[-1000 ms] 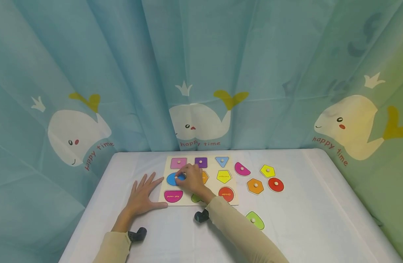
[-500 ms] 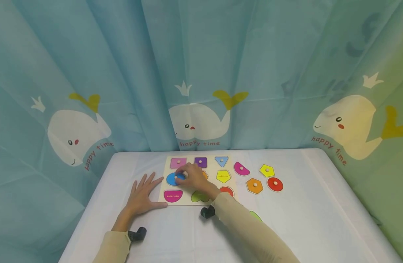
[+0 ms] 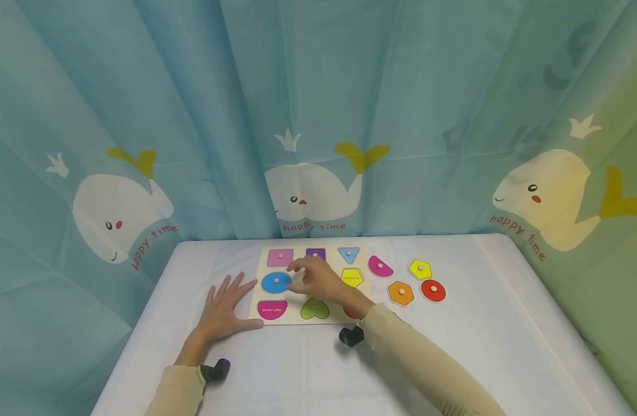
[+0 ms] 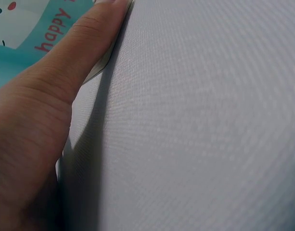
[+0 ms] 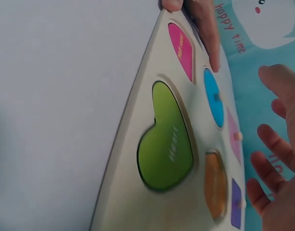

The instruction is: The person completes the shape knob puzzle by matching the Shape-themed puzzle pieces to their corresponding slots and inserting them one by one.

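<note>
A wooden shape puzzle board point(image 3: 294, 315) lies on the table. My left hand point(image 3: 226, 307) rests flat at its left side with fingers spread; forefinger and thumb touch the edge. Over the middle of the board hovers my right hand point(image 3: 323, 279), thumb and forefinger apart, nothing between them. Just left of those fingertips the blue oval piece point(image 3: 271, 282) sits in its slot, knob up. Pink rectangle point(image 3: 274, 258), purple point(image 5: 236, 204) and light blue triangle point(image 3: 348, 252) pieces also sit in slots. The heart slot point(image 5: 161, 159), half-round slot point(image 3: 272, 311) and pentagon slot point(image 3: 352, 275) show bare printed bottoms.
Right of the board lie loose knobbed pieces: a magenta half round point(image 3: 378, 269), a yellow pentagon point(image 3: 416, 270), an orange hexagon point(image 3: 396, 297) and a red round one point(image 3: 433, 294). A blue whale-print curtain point(image 3: 318, 104) hangs behind the white table point(image 3: 277, 370).
My right hand has let go of the blue oval's knob, and its fingers have opened and drawn back to the right. The right sleeve now hides the loose green piece. My left hand stays put.
</note>
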A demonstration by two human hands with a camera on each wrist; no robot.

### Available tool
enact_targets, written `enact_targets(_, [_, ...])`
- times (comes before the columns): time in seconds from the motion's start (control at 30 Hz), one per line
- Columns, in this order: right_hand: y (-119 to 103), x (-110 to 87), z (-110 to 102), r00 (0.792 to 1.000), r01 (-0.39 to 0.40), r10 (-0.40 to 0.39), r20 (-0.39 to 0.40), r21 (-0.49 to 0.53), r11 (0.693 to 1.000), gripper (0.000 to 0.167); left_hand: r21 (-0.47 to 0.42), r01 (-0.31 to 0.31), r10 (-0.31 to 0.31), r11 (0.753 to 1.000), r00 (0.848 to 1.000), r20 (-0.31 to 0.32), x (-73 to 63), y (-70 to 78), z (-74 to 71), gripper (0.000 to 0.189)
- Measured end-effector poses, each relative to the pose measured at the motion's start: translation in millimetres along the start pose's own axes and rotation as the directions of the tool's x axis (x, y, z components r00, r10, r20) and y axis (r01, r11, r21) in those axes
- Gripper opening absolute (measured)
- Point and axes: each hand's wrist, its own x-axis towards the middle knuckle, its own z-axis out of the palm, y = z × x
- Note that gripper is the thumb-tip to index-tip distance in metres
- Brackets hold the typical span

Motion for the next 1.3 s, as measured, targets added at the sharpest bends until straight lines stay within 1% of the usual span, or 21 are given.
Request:
enact_targets(0.1, [2,-7.7,-9,1.000,0.027,-0.027,-0.012,0.010,1.000,0.042,-0.006,0.000,0.000,1.000,1.000,-0.002,0.2,0.0,-0.5,0.103])
enact_targets(0.23, [6,-19.5,-20,0.999,0.041,-0.041,-0.034,0.010,0.999,0.042,-0.014,-0.003,0.003,1.000,1.000,-0.009,0.1,-0.6,-0.6,0.103])
enact_targets(0.43, [11,-41.0,-40,0.996,0.068,-0.066,-0.062,0.038,0.997,0.043,-0.023,-0.002,0.002,1.000,1.000,-0.014,-0.6,-1.6,0.6,0.104])
enact_targets(0.53, [16,-52.7,-50,0.996,0.040,-0.037,-0.085,0.031,0.999,0.043,-0.023,-0.001,0.000,1.000,1.000,-0.013,-0.2,-1.6,1.0,0.104])
enact_targets(0.7, [24,-69.4,-64,0.992,-0.030,0.032,-0.122,0.016,0.999,0.043,-0.027,-0.002,0.002,1.000,1.000,-0.011,-0.3,-0.1,0.2,0.104])
enact_targets(0.87, [33,-82.1,-78,0.985,-0.057,0.055,-0.162,-0.006,0.998,0.042,-0.020,-0.003,0.003,1.000,1.000,-0.008,0.3,-0.9,0.2,0.104])
enact_targets(1.0, [40,-92.7,-88,0.977,-0.077,0.079,-0.200,0.019,0.997,0.043,-0.011,-0.007,0.007,1.000,1.000,-0.011,-0.5,-1.0,-0.1,0.104])
enact_targets(1.13, [48,-102.1,-96,0.964,-0.087,0.089,-0.249,0.020,0.996,0.043,-0.023,-0.007,0.006,1.000,1.000,-0.022,-1.3,-0.2,-1.5,0.103])
enact_targets(1.3, [55,-115.3,-105,0.948,-0.119,0.119,-0.295,0.019,0.993,0.044,-0.022,-0.004,0.004,1.000,1.000,-0.014,-1.0,1.1,-0.9,0.104])
